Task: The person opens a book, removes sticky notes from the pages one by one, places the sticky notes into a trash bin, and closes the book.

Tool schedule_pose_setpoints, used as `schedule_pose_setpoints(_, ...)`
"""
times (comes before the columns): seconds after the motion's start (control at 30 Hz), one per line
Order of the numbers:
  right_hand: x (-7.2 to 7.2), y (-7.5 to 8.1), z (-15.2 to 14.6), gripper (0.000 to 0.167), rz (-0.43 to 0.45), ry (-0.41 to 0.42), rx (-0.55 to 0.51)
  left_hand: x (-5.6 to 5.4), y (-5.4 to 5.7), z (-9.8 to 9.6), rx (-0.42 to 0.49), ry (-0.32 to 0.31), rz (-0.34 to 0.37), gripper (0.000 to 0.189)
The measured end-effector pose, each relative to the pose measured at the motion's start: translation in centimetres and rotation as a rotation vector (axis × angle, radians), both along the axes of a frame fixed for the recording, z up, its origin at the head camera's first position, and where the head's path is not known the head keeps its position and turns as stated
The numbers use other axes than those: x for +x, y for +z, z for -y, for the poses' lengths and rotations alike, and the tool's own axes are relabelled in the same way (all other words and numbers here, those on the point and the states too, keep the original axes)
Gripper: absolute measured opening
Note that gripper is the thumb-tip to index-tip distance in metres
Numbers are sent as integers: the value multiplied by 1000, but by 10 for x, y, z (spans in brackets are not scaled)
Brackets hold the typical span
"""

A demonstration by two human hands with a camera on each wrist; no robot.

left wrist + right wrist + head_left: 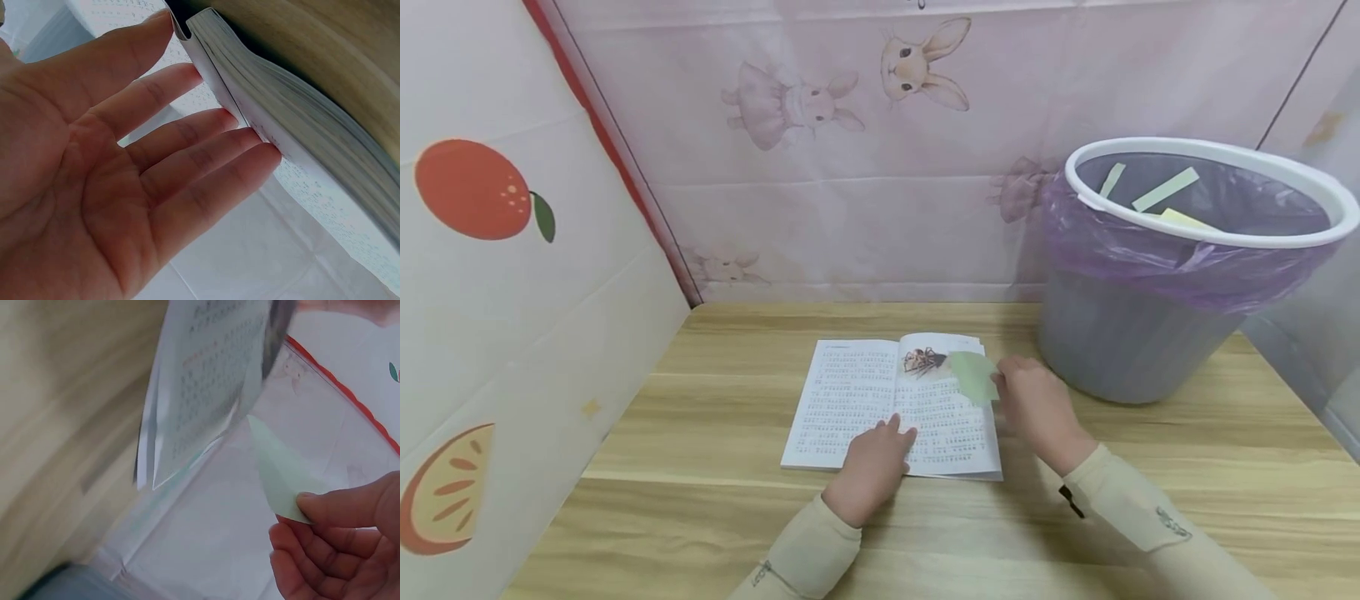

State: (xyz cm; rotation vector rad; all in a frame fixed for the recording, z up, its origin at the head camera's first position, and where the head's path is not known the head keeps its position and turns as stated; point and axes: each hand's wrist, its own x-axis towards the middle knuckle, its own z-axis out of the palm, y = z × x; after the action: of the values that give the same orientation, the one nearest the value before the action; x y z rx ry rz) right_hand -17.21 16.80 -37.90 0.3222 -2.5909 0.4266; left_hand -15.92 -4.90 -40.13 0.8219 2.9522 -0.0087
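Note:
An open book [850,408] lies on the wooden table, with printed text and a spider picture on its right page. My left hand [874,467] rests on the book near the lower middle, fingers stretched out; in the left wrist view its fingertips [265,153] touch the pages. At the right page's outer edge my right hand [1037,404] pinches a pale green sticky note [973,377] between thumb and finger. The right wrist view shows the note [281,472] slightly curved in that pinch, its far corner close to the page edge; whether it touches the paper I cannot tell.
A grey bin [1120,333] with a purple liner and white rim stands at the table's right rear. Strips of green paper [1165,189] and a yellow piece [1186,219] are inside it. A rabbit-print sheet [850,225] hangs behind the wooden table [700,433].

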Motion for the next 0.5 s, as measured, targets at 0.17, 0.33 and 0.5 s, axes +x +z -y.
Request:
schedule_pose_setpoints(0.17,2,14,-9,6,-137,17,-58,0,-1,-1,2,2,8,44)
schedule_pose_setpoints(0.33,10,69,-29,7,-550,25,-156,1,-1,-1,-4,2,14,44)
schedule_pose_setpoints(0.5,11,142,-57,5,-898,-141,-283,1,1,0,3,-4,3,44)
